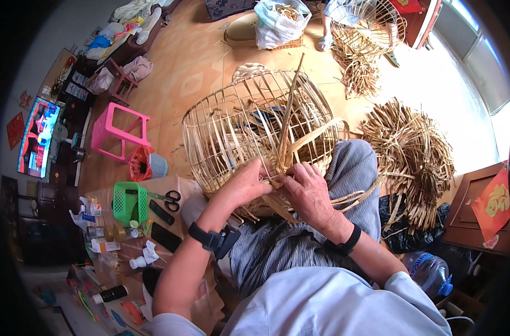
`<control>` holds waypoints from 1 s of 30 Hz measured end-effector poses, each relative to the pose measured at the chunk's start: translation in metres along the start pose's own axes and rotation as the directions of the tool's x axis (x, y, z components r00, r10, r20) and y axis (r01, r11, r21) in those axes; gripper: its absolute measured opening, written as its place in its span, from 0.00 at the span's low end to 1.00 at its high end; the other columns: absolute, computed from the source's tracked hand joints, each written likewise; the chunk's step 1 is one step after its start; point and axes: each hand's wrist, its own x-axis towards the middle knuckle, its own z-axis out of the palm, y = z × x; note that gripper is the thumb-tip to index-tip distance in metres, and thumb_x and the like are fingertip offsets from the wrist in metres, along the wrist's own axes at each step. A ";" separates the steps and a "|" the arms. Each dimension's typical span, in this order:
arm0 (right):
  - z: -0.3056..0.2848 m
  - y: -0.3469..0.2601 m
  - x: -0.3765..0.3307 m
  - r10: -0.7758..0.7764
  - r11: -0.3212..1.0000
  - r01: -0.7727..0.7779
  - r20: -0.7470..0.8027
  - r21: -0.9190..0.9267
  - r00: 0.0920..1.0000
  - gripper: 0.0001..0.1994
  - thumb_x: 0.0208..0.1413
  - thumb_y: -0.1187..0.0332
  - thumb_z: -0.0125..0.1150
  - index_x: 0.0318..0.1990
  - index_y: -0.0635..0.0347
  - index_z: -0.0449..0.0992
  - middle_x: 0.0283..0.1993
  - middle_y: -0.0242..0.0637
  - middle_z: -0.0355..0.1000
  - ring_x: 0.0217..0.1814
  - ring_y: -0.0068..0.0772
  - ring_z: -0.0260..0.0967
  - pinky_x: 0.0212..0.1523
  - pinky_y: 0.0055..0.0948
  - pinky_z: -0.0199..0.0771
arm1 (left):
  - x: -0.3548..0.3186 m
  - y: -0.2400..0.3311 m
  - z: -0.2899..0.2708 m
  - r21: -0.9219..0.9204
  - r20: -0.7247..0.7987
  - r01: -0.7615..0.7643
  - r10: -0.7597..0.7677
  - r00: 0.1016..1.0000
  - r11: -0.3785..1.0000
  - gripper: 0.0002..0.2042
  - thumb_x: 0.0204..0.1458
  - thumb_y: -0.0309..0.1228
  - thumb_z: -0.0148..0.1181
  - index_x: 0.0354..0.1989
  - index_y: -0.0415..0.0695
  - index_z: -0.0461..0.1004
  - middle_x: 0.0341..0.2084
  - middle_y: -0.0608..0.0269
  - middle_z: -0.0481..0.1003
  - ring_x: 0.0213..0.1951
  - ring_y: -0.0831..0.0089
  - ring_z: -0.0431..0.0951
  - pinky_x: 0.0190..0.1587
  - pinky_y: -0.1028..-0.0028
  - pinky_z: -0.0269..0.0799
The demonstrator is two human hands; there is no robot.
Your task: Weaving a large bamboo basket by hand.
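An openwork basket [209, 137] of pale, flat strips lies on its side across my knees, and dried strips show inside it. At its near edge my left hand [250, 182] is closed, thumb and fingers pinching a flat dried strip [284, 134] where it crosses the basket's edge. My right hand [310, 193] grips the same strip just beside the left, fingertips almost touching. From between the hands one long end of the strip stands up over the basket. Loose ends curl out below and to the right of my right hand.
A heap of dried strips [412, 159] lies on the right. On the left table stand a green plastic basket [129, 203] and black-handled scissors [171, 200]; beyond are a pink stool [116, 130] and a small bin [156, 166]. Ahead, a person's sandalled foot [325, 42] shows near another openwork basket [372, 25].
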 end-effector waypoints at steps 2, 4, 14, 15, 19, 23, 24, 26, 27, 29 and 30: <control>0.000 -0.002 0.003 0.012 1.000 -0.012 0.007 0.002 1.000 0.15 0.52 0.67 0.62 0.47 0.58 0.77 0.41 0.39 0.65 0.44 0.41 0.66 0.47 0.39 0.67 | -0.008 0.010 -0.007 -0.061 -0.104 -0.045 0.038 0.994 0.997 0.19 0.48 0.23 0.66 0.51 0.34 0.76 0.39 0.55 0.82 0.38 0.70 0.82 0.44 0.69 0.77; 0.000 -0.005 0.005 0.056 0.998 -0.056 0.048 0.008 0.997 0.13 0.50 0.66 0.64 0.43 0.60 0.76 0.41 0.41 0.66 0.44 0.44 0.68 0.45 0.41 0.69 | -0.026 0.018 -0.017 0.141 -0.172 -0.070 0.094 0.981 0.988 0.19 0.50 0.20 0.65 0.52 0.34 0.74 0.41 0.53 0.80 0.40 0.66 0.83 0.46 0.68 0.77; -0.006 -0.022 0.030 0.169 0.979 -0.182 0.130 0.094 0.977 0.17 0.48 0.64 0.71 0.34 0.66 0.71 0.37 0.48 0.65 0.36 0.55 0.72 0.36 0.46 0.74 | -0.047 -0.003 0.048 0.299 -0.508 -0.163 0.301 0.807 0.940 0.11 0.55 0.24 0.64 0.46 0.39 0.75 0.44 0.49 0.77 0.50 0.49 0.76 0.53 0.59 0.71; -0.007 -0.025 0.032 0.205 0.972 -0.220 0.158 0.083 0.966 0.15 0.47 0.65 0.70 0.33 0.67 0.72 0.37 0.49 0.67 0.35 0.55 0.73 0.35 0.47 0.75 | -0.046 -0.009 0.052 0.284 -0.540 -0.190 0.321 0.778 0.940 0.11 0.55 0.24 0.64 0.46 0.39 0.75 0.44 0.49 0.77 0.50 0.49 0.76 0.53 0.59 0.71; -0.014 -0.046 0.029 0.232 0.973 -0.228 0.184 -0.042 0.955 0.13 0.45 0.66 0.70 0.31 0.67 0.76 0.36 0.51 0.70 0.32 0.54 0.76 0.33 0.47 0.77 | -0.044 -0.019 0.053 0.220 -0.553 -0.251 0.332 0.764 0.943 0.11 0.54 0.23 0.63 0.45 0.39 0.75 0.40 0.52 0.76 0.47 0.50 0.76 0.52 0.57 0.70; -0.021 -0.052 0.027 0.118 0.988 -0.093 0.226 -0.120 0.967 0.10 0.46 0.69 0.69 0.33 0.64 0.77 0.38 0.49 0.69 0.37 0.51 0.74 0.36 0.44 0.77 | -0.042 -0.018 0.046 0.207 -0.528 -0.285 0.352 0.773 0.936 0.09 0.52 0.19 0.61 0.42 0.39 0.74 0.37 0.50 0.75 0.45 0.48 0.76 0.49 0.57 0.71; -0.023 -0.051 0.027 0.004 0.991 0.025 0.220 -0.130 0.975 0.10 0.47 0.70 0.68 0.35 0.63 0.77 0.39 0.47 0.68 0.39 0.50 0.73 0.38 0.43 0.76 | -0.041 -0.018 0.045 0.191 -0.501 -0.303 0.359 0.787 0.933 0.09 0.51 0.18 0.61 0.40 0.38 0.74 0.37 0.49 0.75 0.45 0.48 0.77 0.48 0.57 0.72; -0.020 -0.046 0.031 -0.012 0.998 0.021 0.139 -0.062 0.990 0.11 0.48 0.71 0.67 0.38 0.63 0.74 0.39 0.45 0.66 0.43 0.49 0.70 0.42 0.43 0.74 | -0.036 -0.020 0.038 0.151 -0.471 -0.274 0.313 0.825 0.950 0.08 0.50 0.18 0.60 0.39 0.37 0.75 0.36 0.48 0.75 0.43 0.47 0.77 0.46 0.57 0.73; -0.019 -0.043 0.033 0.000 1.000 0.001 0.194 -0.003 0.981 0.12 0.48 0.71 0.67 0.39 0.63 0.73 0.39 0.45 0.66 0.44 0.49 0.70 0.43 0.44 0.74 | -0.033 -0.020 0.035 0.165 -0.432 -0.266 0.312 0.846 0.950 0.08 0.50 0.17 0.59 0.39 0.37 0.75 0.36 0.48 0.76 0.43 0.47 0.78 0.46 0.56 0.73; -0.016 -0.039 0.034 0.086 0.995 -0.096 0.279 0.021 0.956 0.11 0.50 0.72 0.65 0.39 0.62 0.70 0.38 0.44 0.65 0.44 0.49 0.68 0.44 0.44 0.72 | -0.032 -0.018 0.031 0.180 -0.400 -0.258 0.311 0.862 0.949 0.08 0.50 0.17 0.59 0.39 0.37 0.76 0.37 0.47 0.76 0.43 0.47 0.78 0.45 0.56 0.74; -0.016 -0.038 0.032 0.045 0.998 -0.053 0.269 0.025 0.962 0.11 0.50 0.72 0.65 0.39 0.62 0.70 0.38 0.44 0.65 0.44 0.49 0.68 0.44 0.44 0.72 | -0.033 -0.017 0.030 0.202 -0.387 -0.239 0.302 0.871 0.950 0.08 0.50 0.18 0.60 0.40 0.37 0.77 0.38 0.48 0.77 0.44 0.48 0.78 0.46 0.58 0.74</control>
